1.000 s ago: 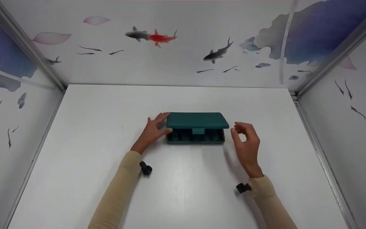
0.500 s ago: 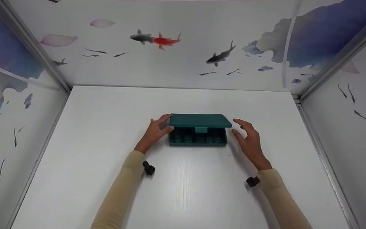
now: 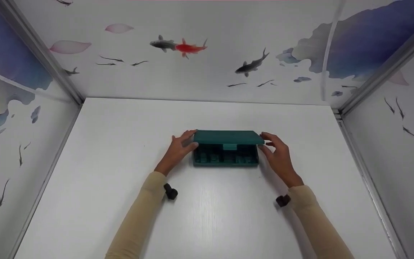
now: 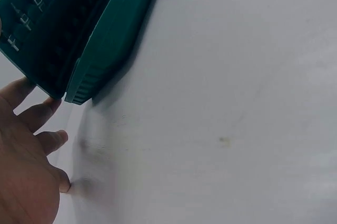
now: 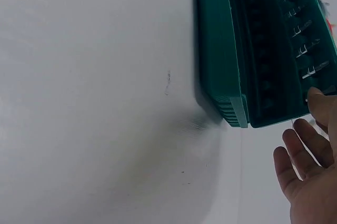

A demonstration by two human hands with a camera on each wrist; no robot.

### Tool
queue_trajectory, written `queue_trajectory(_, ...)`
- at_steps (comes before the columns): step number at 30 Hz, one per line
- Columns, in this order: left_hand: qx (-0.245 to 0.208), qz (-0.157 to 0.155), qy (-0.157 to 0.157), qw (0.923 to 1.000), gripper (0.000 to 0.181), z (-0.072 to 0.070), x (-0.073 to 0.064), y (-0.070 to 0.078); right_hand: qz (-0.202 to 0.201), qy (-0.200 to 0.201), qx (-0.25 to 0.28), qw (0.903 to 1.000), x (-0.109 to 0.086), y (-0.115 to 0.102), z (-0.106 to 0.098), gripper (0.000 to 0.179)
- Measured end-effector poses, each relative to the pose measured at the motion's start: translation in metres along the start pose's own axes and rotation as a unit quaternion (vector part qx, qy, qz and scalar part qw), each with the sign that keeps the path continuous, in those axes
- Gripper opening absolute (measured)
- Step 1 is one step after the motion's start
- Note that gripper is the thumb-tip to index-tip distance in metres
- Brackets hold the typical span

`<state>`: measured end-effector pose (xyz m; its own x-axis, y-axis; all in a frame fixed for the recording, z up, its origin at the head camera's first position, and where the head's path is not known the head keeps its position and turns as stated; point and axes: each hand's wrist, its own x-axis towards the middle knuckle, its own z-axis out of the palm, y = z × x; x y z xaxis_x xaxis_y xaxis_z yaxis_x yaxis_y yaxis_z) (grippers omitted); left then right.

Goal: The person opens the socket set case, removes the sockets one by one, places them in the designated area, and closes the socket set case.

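Note:
A dark green plastic case [image 3: 225,162] lies on the white table, its lid [image 3: 226,136] tilted partly up with a lighter latch tab at the front middle. Small shiny metal pieces [image 5: 301,50] stand in a row inside, seen in both wrist views. At the lid's left end my left hand [image 3: 174,153] pinches it, thumb at the front corner and fingers toward the back. My right hand [image 3: 280,158] pinches the right end; in the right wrist view its thumb lies on the lid's inner side. The case's inner floor is mostly in shadow.
The white table [image 3: 207,216] is bounded by a back wall [image 3: 207,79] and side walls printed with fish and petals. Metal frame rails run along the corners. A black wrist camera [image 3: 171,192] sits at each sleeve cuff.
The lid has risen a little, widening the gap at the front. My right hand has moved from beside the case onto the lid's right end. My left hand has stayed at the left end.

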<state>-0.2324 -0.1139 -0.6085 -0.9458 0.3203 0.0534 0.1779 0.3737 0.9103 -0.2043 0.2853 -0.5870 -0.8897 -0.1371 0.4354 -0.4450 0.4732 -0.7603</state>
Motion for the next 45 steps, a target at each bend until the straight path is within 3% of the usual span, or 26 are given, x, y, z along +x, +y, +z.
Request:
queue_trajectory(6, 0.008, -0.001, 0.005, 1.0000, 0.071, 0.001, 0.000, 0.000, -0.011, 0.004, -0.014, 0.9998, 0.007, 0.002, 0.003, 0.039)
queue_trajectory(11, 0.007, -0.032, 0.004, 0.9995, 0.101, 0.003, -0.005, 0.002, -0.021, 0.018, -0.008, 0.9996, 0.010, 0.003, 0.002, 0.035)
queue_trajectory(14, 0.040, -0.047, -0.011, 0.9980, 0.117, 0.006, -0.011, 0.000, -0.017, 0.023, -0.010, 0.9995, 0.012, 0.001, 0.003, 0.032)
queue_trajectory(17, 0.106, -0.030, -0.032, 0.9934, 0.126, 0.009, -0.016, -0.003, -0.002, 0.028, -0.018, 0.9995, 0.015, -0.003, 0.003, 0.027)
queue_trajectory(21, 0.157, -0.004, -0.045, 0.9865, 0.132, 0.013, -0.022, -0.006, 0.026, 0.036, -0.012, 0.9989, 0.021, -0.008, 0.003, 0.022)
queue_trajectory(28, 0.170, -0.004, -0.058, 0.9837, 0.137, 0.012, -0.031, -0.005, 0.079, 0.044, 0.031, 0.9954, 0.032, -0.009, 0.004, 0.021)
queue_trajectory(33, 0.192, -0.004, -0.074, 0.9787, 0.140, 0.014, -0.033, -0.005, 0.121, 0.048, 0.022, 0.9912, 0.039, -0.006, 0.007, 0.023)
queue_trajectory(38, 0.189, -0.002, -0.077, 0.9789, 0.139, 0.016, -0.030, -0.002, 0.133, 0.065, 0.016, 0.9888, 0.044, 0.000, 0.013, 0.018)
queue_trajectory(45, 0.240, 0.001, -0.083, 0.9671, 0.144, 0.019, -0.026, -0.003, 0.172, 0.025, 0.019, 0.9847, 0.038, 0.015, 0.022, 0.023)
